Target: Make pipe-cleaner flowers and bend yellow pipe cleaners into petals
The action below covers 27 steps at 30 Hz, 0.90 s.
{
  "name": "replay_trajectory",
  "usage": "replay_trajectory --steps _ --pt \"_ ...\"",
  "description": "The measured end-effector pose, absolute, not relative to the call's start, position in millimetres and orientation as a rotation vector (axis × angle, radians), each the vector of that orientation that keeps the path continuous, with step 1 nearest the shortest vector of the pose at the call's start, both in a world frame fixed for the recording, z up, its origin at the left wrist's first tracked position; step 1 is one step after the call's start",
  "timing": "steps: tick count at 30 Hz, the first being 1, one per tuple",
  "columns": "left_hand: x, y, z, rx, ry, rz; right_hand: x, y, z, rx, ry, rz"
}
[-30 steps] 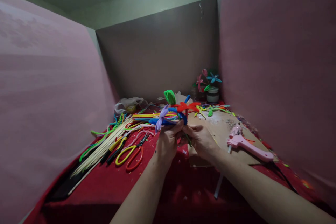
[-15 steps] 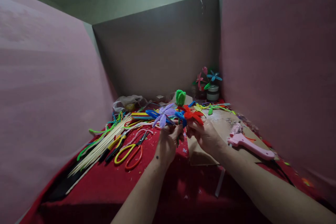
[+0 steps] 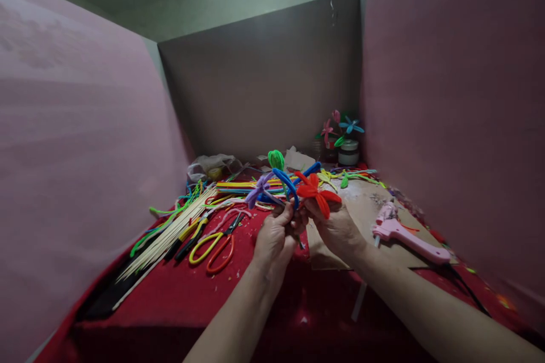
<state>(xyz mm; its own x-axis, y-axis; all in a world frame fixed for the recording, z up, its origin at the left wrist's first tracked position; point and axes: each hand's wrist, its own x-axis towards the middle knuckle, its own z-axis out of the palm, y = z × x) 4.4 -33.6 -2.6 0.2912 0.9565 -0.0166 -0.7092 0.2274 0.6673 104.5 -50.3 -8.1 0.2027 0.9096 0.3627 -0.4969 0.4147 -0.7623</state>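
Note:
Pinched in my left hand [image 3: 275, 232] are the stems of several pipe-cleaner flowers held together over the middle of the table. Among them are a purple flower [image 3: 258, 190], a green bud [image 3: 276, 160] on top, and blue loops [image 3: 286, 181] of pipe cleaner. My right hand [image 3: 336, 229] is closed just beside the left, its fingertips at the red pipe-cleaner flower [image 3: 315, 190], which partly covers them. The two hands nearly touch. Stem ends poke out below the left fingers.
To the left lie bamboo sticks [image 3: 170, 238], pliers [image 3: 191, 238], scissors [image 3: 221, 244] and loose pipe cleaners [image 3: 170, 215]. On the right a pink glue gun [image 3: 409, 241] rests on a cardboard sheet [image 3: 319, 249]. Finished flowers [image 3: 349, 125] stand by a jar [image 3: 348, 153] at the back.
The flowers have turned in my hands: the green bud has leaned left, the purple flower now shows side-on, and the red flower faces me more. The view has shifted slightly.

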Motion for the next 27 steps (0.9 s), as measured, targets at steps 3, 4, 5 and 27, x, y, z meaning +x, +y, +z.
replay_trajectory --steps 3,4,5,27 --pt "4 -33 -2 0.559 0.457 1.203 105 -51 -8 -0.554 -0.922 1.061" --pt "3 -33 -2 0.566 0.454 1.204 105 -51 -8 -0.564 -0.934 1.047" --pt "3 -34 -1 0.587 0.451 1.2 105 -51 -8 -0.571 -0.943 1.028" --pt "3 -33 4 1.309 0.627 1.21 121 -51 6 -0.572 -1.082 1.269"
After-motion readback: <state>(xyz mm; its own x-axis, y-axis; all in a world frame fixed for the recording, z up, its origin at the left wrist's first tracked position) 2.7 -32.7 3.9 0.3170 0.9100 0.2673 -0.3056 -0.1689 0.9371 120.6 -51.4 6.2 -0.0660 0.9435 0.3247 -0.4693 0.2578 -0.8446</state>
